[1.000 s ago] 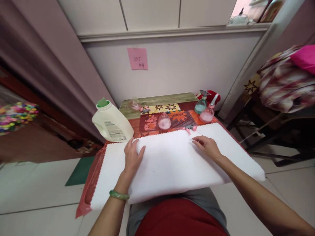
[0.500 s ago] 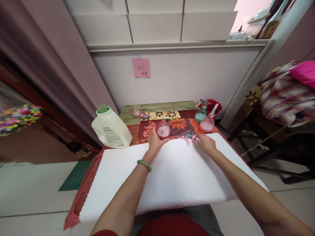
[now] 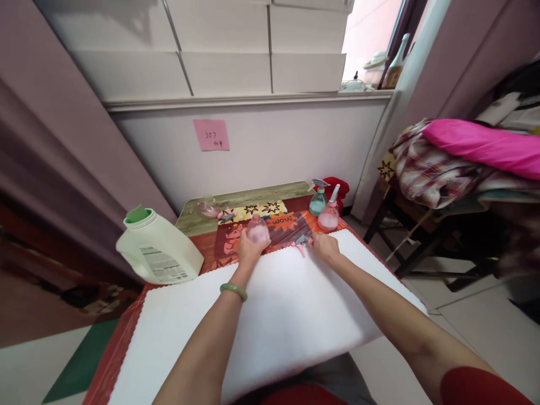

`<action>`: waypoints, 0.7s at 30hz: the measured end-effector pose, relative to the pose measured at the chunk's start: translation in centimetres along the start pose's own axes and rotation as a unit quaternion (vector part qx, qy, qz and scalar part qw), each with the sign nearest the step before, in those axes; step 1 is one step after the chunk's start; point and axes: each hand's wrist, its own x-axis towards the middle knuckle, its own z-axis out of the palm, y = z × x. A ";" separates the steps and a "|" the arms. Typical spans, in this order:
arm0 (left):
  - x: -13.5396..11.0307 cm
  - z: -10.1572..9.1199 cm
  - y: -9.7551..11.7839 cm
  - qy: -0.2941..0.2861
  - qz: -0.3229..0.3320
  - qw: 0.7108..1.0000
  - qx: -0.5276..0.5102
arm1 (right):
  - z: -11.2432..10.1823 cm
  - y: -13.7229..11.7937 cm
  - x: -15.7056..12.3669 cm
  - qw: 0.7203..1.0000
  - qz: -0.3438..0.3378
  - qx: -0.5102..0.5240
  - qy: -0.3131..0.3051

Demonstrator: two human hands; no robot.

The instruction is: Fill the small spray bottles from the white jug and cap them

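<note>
My left hand [image 3: 250,251], with a green bangle at the wrist, is wrapped round a clear pink bottle [image 3: 258,229] holding pale pink liquid. The bottle stands upright with no sprayer on its neck. To its right, my right hand [image 3: 324,246] is closed on the end of a pink and grey spray head [image 3: 301,242], at the far edge of the white mat [image 3: 295,315]. Its fingertips are partly hidden. Behind it stand a green spray bottle [image 3: 318,207] and a pink spray bottle [image 3: 328,218].
A large pale green jug [image 3: 169,253] stands at the left. At the back left, another clear bottle [image 3: 207,209] leans near a second pink and grey spray head [image 3: 228,216]. A red item [image 3: 340,190] lies behind the spray bottles. Clothes [image 3: 426,163] are piled at the right.
My left hand has gone from resting beside the pink bottle to gripping it. My right hand stays at the spray head. The camera view has turned to the right.
</note>
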 end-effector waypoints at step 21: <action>-10.2 -5.5 0.2 -0.070 -0.238 0.769 -0.590 | -10.5 -9.0 -2.8 0.645 -0.132 0.731 0.182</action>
